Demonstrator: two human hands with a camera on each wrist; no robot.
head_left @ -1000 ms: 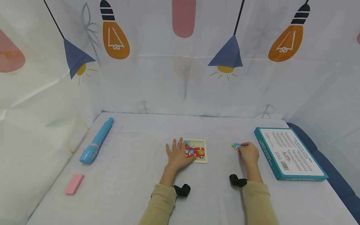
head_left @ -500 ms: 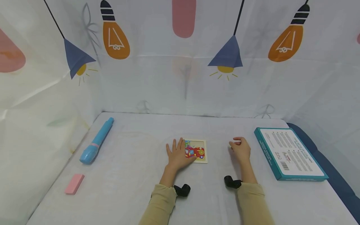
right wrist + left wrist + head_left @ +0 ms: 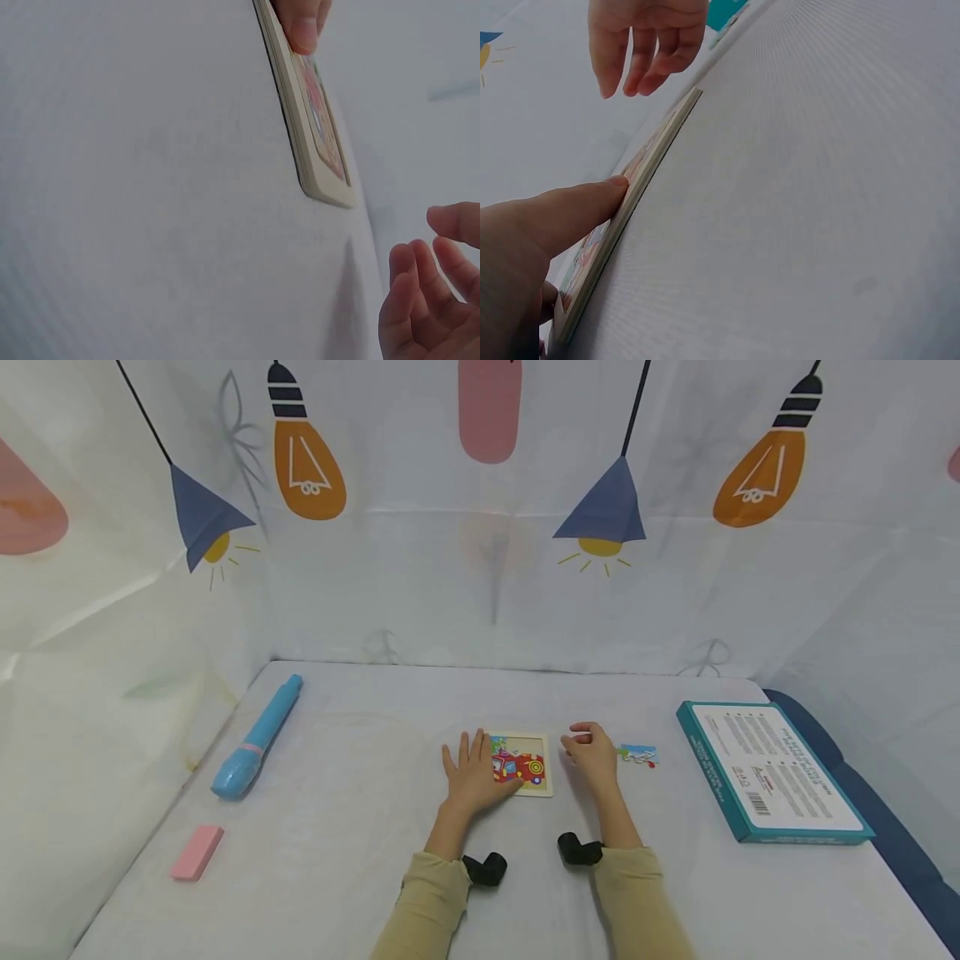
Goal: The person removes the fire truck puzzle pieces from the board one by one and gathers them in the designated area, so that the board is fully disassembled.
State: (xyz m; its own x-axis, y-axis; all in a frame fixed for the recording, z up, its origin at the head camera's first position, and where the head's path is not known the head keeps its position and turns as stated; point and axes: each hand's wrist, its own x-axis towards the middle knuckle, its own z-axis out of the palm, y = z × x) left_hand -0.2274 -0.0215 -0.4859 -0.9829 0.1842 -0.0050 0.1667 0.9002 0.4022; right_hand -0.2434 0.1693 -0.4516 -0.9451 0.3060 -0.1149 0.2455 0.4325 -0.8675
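Note:
My left hand (image 3: 476, 781) lies spread with straight fingers over the left part of a small wooden jigsaw puzzle board (image 3: 550, 768). Its thumb (image 3: 592, 206) rests on the board near the front edge. The board has a pale frame and a red vehicle picture; a bare tan strip shows along the top. Just right of the board, my right hand (image 3: 595, 760) hovers with loosely bent fingers; in the right wrist view thumb and fingertips stand apart around nothing. A blue and green puzzle piece (image 3: 639, 753) lies flat on the table behind and right of that hand.
A teal and white box (image 3: 776, 768) lies at the right. On the left are a blue microphone-shaped object (image 3: 258, 739) and a pink block (image 3: 197, 852). A printed cloth wall (image 3: 450, 593) stands behind the white table (image 3: 337, 827).
My right hand has let go of the puzzle piece and moved left towards the board, leaving the piece on the table. My left hand has stayed put.

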